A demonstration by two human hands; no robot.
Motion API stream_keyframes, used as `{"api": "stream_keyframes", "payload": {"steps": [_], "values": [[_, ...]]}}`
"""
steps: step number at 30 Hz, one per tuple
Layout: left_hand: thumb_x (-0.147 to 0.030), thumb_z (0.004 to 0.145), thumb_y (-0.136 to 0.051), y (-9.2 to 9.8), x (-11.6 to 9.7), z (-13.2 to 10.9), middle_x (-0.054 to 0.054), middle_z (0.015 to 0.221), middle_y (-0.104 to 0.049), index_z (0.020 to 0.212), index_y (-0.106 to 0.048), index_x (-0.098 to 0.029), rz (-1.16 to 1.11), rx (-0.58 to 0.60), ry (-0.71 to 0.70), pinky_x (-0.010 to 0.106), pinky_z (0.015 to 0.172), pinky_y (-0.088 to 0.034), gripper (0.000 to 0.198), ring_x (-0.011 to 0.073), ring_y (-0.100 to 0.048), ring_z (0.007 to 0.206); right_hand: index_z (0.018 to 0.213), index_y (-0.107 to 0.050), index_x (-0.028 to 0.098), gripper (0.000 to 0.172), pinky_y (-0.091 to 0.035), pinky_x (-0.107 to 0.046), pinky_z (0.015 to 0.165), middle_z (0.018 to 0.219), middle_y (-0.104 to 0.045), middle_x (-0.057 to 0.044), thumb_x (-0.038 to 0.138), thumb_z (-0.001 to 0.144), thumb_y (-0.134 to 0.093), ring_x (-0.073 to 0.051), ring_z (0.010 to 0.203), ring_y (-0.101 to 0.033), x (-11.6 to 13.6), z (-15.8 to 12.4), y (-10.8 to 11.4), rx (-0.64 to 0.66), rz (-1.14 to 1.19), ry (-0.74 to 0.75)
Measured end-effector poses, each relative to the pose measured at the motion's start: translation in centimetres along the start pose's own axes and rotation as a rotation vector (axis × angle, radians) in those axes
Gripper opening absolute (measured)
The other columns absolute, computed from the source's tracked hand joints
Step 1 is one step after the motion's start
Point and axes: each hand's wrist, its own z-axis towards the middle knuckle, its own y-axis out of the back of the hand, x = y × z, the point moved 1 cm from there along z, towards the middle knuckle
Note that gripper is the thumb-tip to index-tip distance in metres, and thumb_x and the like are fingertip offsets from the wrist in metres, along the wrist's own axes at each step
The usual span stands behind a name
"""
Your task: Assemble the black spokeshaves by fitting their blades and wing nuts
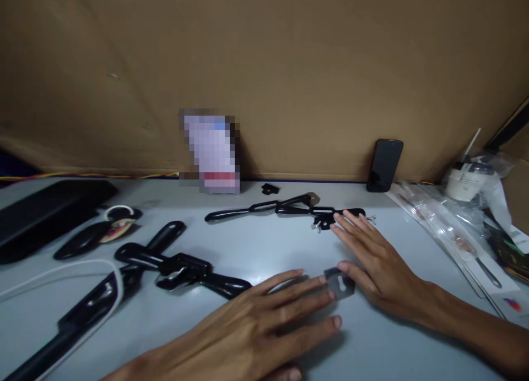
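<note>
My left hand (264, 326) is spread low over the table at the bottom centre, its fingertips at a small grey metal plate (342, 284) with a slot in it. The thumb of my right hand (378, 265) is at the plate's upper right edge. The other fingers of that hand stretch toward a black two-handled tool (289, 210) and a black bracket (324, 222) with small screws. Behind lies another black two-handled tool (231, 212). Left of my left hand, a black tool (185, 268) rests across other black tools.
A black case (49, 216) lies at the left, near a white cable (82, 264). Against the cardboard wall (289, 83) lean a lit, pixelated screen (215, 150) and a dark phone (384, 166). Plastic packages (458, 243) and a white cup (467, 180) are at the right.
</note>
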Motion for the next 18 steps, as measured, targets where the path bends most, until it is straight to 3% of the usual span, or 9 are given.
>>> {"api": "stream_keyframes", "payload": {"steps": [6,9,12,15,17,18], "values": [[-0.020,0.096,-0.064,-0.4,-0.2,0.1,0.009,0.152,-0.059,0.150,-0.056,-0.021,0.019,-0.016,0.074,0.043,0.113,-0.054,0.055,0.0274,-0.057,0.142,0.165,-0.033,0.019,0.067,-0.025,-0.060,0.129,0.173,-0.020,-0.014,0.051,0.109,-0.050,-0.029,0.162,-0.015,1.0,1.1,-0.5,0.244,0.111,-0.005],[-0.019,0.097,-0.062,-0.7,-0.1,0.0,0.009,0.150,-0.062,0.144,-0.061,-0.021,0.018,-0.022,0.074,0.044,0.111,-0.056,0.047,0.0279,-0.059,0.139,0.164,-0.033,0.018,0.068,-0.023,-0.057,0.130,0.174,-0.021,-0.015,0.055,0.109,-0.046,-0.029,0.161,-0.017,1.2,1.7,-0.8,0.298,0.097,-0.017],[-0.019,0.099,-0.058,-0.9,0.0,-0.2,0.009,0.152,-0.061,0.146,-0.059,-0.021,0.048,-0.036,0.068,0.043,0.109,-0.057,0.047,0.0273,-0.058,0.140,0.153,-0.051,0.014,0.059,-0.030,-0.058,0.127,0.164,-0.043,-0.020,0.050,0.107,-0.054,-0.032,0.154,-0.038,0.8,1.8,-0.7,0.243,-0.004,0.017],[-0.015,0.099,-0.054,-1.0,0.0,-0.4,0.011,0.150,-0.062,0.148,-0.058,-0.020,0.066,-0.033,0.092,0.044,0.109,-0.058,0.049,0.0283,-0.058,0.139,0.123,-0.070,0.013,0.028,-0.041,-0.062,0.119,0.134,-0.069,-0.020,0.030,0.107,-0.055,-0.033,0.129,-0.062,-0.3,1.7,-0.3,0.093,-0.152,-0.015],[-0.015,0.099,-0.053,-1.1,-0.1,-0.5,0.012,0.147,-0.064,0.147,-0.059,-0.020,0.064,-0.026,0.117,0.047,0.109,-0.057,0.048,0.0291,-0.059,0.138,0.114,-0.072,0.014,0.025,-0.046,-0.063,0.114,0.125,-0.072,-0.019,0.020,0.106,-0.049,-0.033,0.123,-0.065,-1.3,1.7,-0.1,-0.006,-0.208,-0.077],[-0.015,0.099,-0.053,-1.1,-0.1,-0.5,0.012,0.146,-0.065,0.146,-0.059,-0.020,0.061,-0.026,0.126,0.047,0.109,-0.057,0.047,0.0294,-0.059,0.138,0.119,-0.071,0.014,0.028,-0.046,-0.063,0.114,0.128,-0.071,-0.019,0.019,0.106,-0.047,-0.034,0.128,-0.063,-1.7,1.7,-0.1,-0.041,-0.215,-0.103]]}}
